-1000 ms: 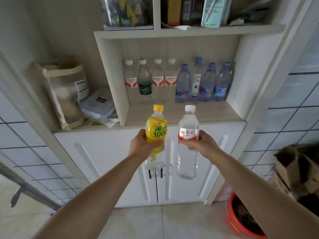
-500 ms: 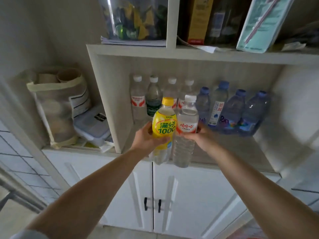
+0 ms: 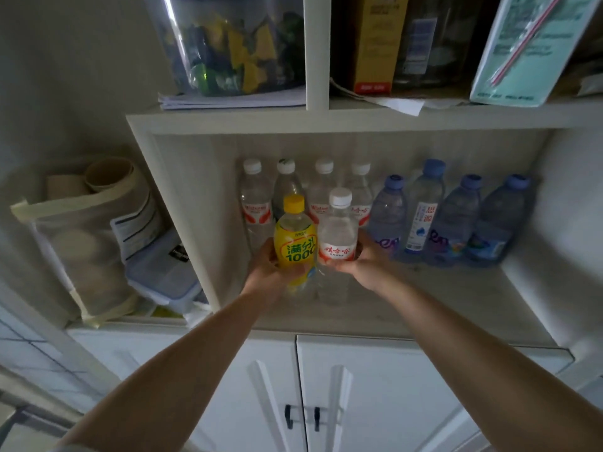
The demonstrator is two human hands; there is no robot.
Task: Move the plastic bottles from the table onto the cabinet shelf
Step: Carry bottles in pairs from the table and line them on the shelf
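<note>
The yellow bottle (image 3: 295, 246) and the clear bottle (image 3: 336, 246) stand upright side by side, touching, now well inside the open compartment of the cabinet shelf (image 3: 440, 298), whereas half a second ago they were only at its front edge and a second ago hung in front of the doors below. Whether their bases rest on the shelf board cannot be told, as the lower parts are blurred. The left hand (image 3: 266, 272) wraps the yellow bottle at its label, its grip clamped around the body; the right hand (image 3: 360, 264) does the same on the clear bottle, fingers curled under the red-and-white label. Both forearms reach forward and slightly inward, converging at the bottles. Just behind them stands a row of four white-capped bottles (image 3: 256, 203), and to the right a row of four blue-capped bottles (image 3: 455, 220), all against the back wall. Left of the compartment sit a cloth bag (image 3: 81, 230) and a plastic box (image 3: 163, 272). The white cabinet doors (image 3: 375, 396) are closed underneath.
</note>
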